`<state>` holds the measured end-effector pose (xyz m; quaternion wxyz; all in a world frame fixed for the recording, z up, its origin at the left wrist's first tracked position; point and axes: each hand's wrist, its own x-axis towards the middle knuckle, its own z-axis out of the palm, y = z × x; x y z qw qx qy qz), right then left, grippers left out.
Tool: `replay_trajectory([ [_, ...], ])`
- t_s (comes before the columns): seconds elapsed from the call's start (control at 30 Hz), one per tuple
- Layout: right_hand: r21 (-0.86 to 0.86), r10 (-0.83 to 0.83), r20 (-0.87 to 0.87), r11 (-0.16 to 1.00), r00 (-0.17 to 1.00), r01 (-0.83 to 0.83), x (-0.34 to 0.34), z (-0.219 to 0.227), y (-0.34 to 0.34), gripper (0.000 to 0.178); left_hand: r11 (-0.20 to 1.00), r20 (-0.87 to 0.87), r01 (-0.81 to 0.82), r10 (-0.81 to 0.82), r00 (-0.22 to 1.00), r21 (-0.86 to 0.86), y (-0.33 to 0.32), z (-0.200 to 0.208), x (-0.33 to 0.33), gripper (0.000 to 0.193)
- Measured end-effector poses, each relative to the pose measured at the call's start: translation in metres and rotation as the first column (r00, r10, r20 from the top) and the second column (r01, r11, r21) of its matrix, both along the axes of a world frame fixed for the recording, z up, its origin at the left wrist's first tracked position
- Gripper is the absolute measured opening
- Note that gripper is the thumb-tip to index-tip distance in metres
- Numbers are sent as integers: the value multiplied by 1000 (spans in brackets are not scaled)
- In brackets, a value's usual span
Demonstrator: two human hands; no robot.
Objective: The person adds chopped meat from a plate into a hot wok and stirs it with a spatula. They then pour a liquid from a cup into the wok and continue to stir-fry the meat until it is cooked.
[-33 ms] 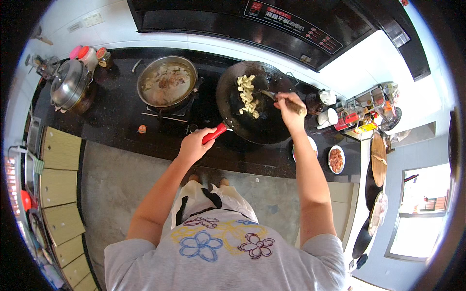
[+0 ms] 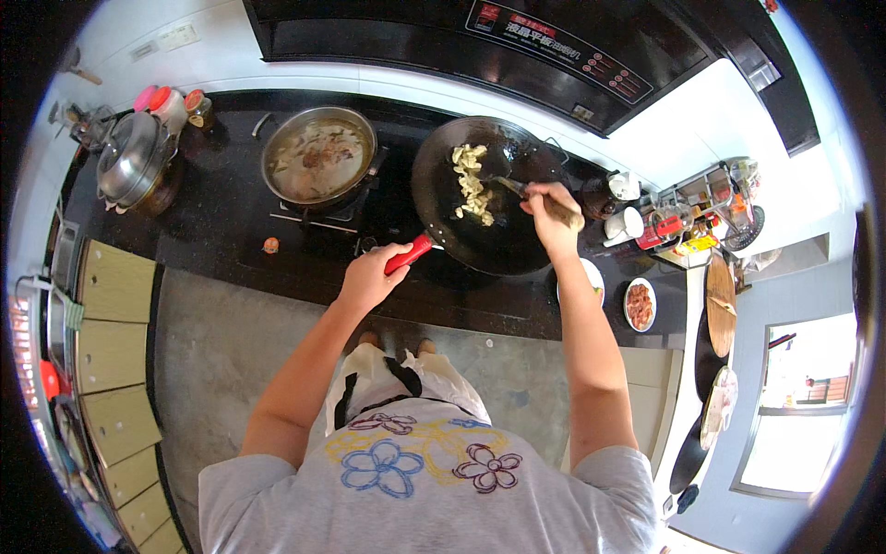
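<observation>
Closed around the red handle of a large black wok [image 2: 517, 249] is my left hand [image 2: 372, 275]. My right hand [image 2: 552, 217] grips the wooden handle of a cooking spatula [image 2: 510, 186], whose head reaches down into the wok, just right of the food. Pale yellow chunks of food [image 2: 472, 189], of a kind I cannot make out, lie in a loose strip left of the wok's middle. The wok's inside looks dark and shiny. Part of a white bowl [image 2: 591, 273] shows beside my right forearm, which covers the rest.
Left of the wok, a wide steel pan [image 2: 318, 152] of cloudy liquid and food sits on a burner. A lidded steel pot [image 2: 137, 162] and jars [image 2: 168, 109] stand further left. Right are a dish of reddish-brown pieces [image 2: 639, 305], a white mug [image 2: 624, 224] and a condiment rack [image 2: 706, 208]. A range hood [image 2: 443, 42] overhangs the back.
My right hand has shifted slightly toward me with the spatula, and more of the white bowl shows. My left hand and the food look unmoved.
</observation>
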<state>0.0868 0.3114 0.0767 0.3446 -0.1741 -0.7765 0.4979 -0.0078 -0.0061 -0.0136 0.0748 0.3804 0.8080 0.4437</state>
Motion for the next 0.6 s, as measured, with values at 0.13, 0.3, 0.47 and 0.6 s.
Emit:
replay_trajectory([
  [0.13, -97, 6, 126, 995, 992, 6, 49, -5, -19, 7, 1000, 9, -7, 7, 1000, -10, -3, 1, -1, 36],
  [0.3, -8, 43, 98, 999, 994, -43, 116, -18, -41, 5, 1000, 51, -3, 4, 999, -26, -7, 7, -7, 36],
  [0.47, -62, -62, 50, 996, 997, 65, 104, -48, -33, 5, 1000, 12, 10, -9, 1000, -28, -5, 5, -9, 36],
  [0.6, -245, -3, 136, 969, 991, 37, 74, 2, -2, 10, 997, 19, 35, -34, 999, -71, -5, 9, -16, 35],
])
